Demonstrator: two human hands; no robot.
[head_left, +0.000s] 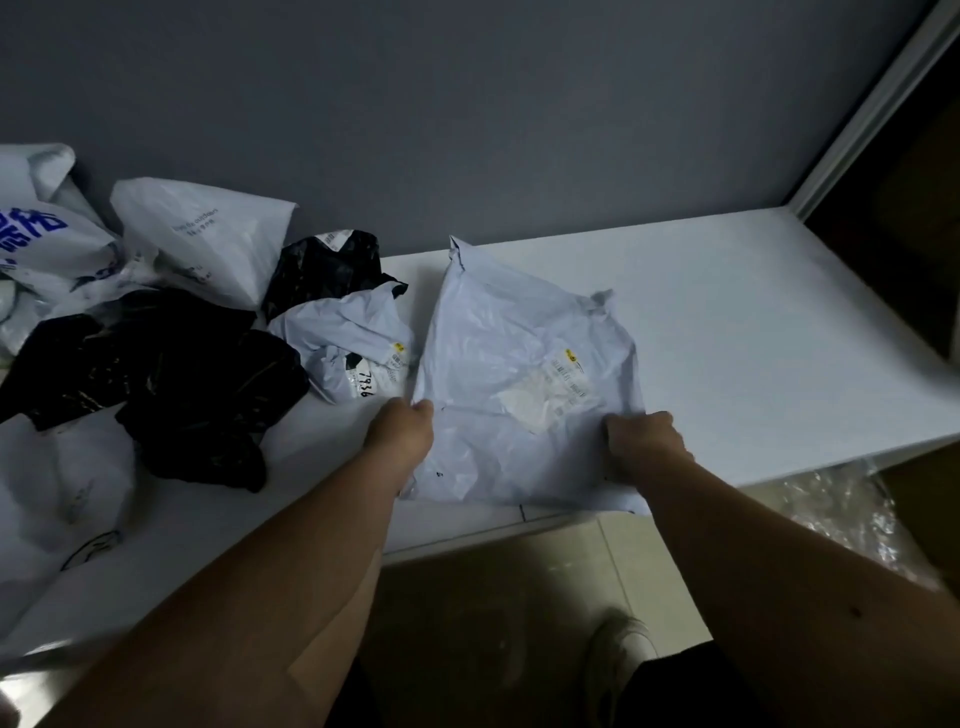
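Observation:
A large pale grey plastic mailer bag (524, 384) lies flat on the white table (753, 332), a white shipping label on its upper face. My left hand (400, 431) grips the bag's near left edge, fingers curled round it. My right hand (644, 441) grips the near right edge, fingers curled into the plastic. Both forearms reach in from the bottom of the view.
To the left lies a heap of parcels: a small grey mailer (353, 348) with a label, black bags (171, 384), white bags (202, 234). Clear crumpled plastic (852, 514) lies on the floor at the right. A grey wall stands behind the table.

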